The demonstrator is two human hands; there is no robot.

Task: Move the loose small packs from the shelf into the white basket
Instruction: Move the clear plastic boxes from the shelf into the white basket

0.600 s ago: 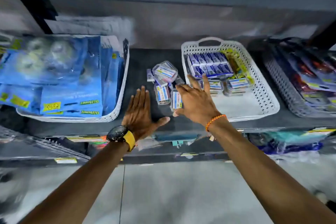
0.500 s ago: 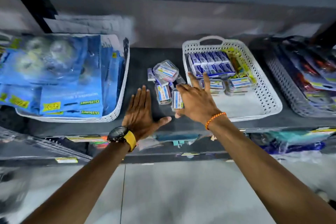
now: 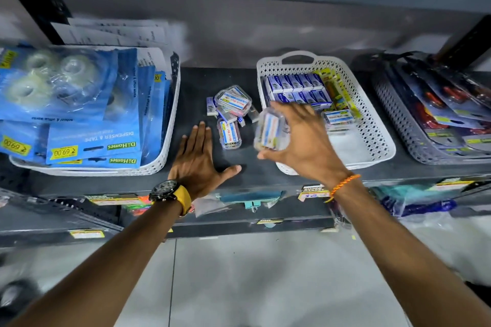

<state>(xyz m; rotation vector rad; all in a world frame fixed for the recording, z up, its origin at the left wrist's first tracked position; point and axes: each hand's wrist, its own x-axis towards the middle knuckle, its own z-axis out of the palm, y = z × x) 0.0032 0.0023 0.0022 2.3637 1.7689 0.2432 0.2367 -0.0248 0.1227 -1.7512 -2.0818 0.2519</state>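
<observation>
Several small clear packs with blue-and-white labels [image 3: 233,99] lie loose in a pile on the dark shelf [image 3: 194,87], between two baskets. My right hand [image 3: 305,143] grips one blurred clear pack [image 3: 269,132], lifted just above the shelf beside the left rim of the white basket [image 3: 377,138]. That basket holds rows of blue boxes, a yellow pack and a few similar small packs. My left hand [image 3: 198,160], wearing a watch with a yellow strap, rests flat on the shelf with fingers spread, just left of one loose pack [image 3: 229,135].
A white basket of blue tape-dispenser packs [image 3: 87,125] stands at the left. A grey basket of carded items [image 3: 435,125] stands at the right. Papers lean at the back wall. A lower shelf with hanging goods juts out below the front edge.
My right hand has closed on one small pack near the shelf's front and lifted it rightward toward the white basket. My left hand stays flat on the shelf.
</observation>
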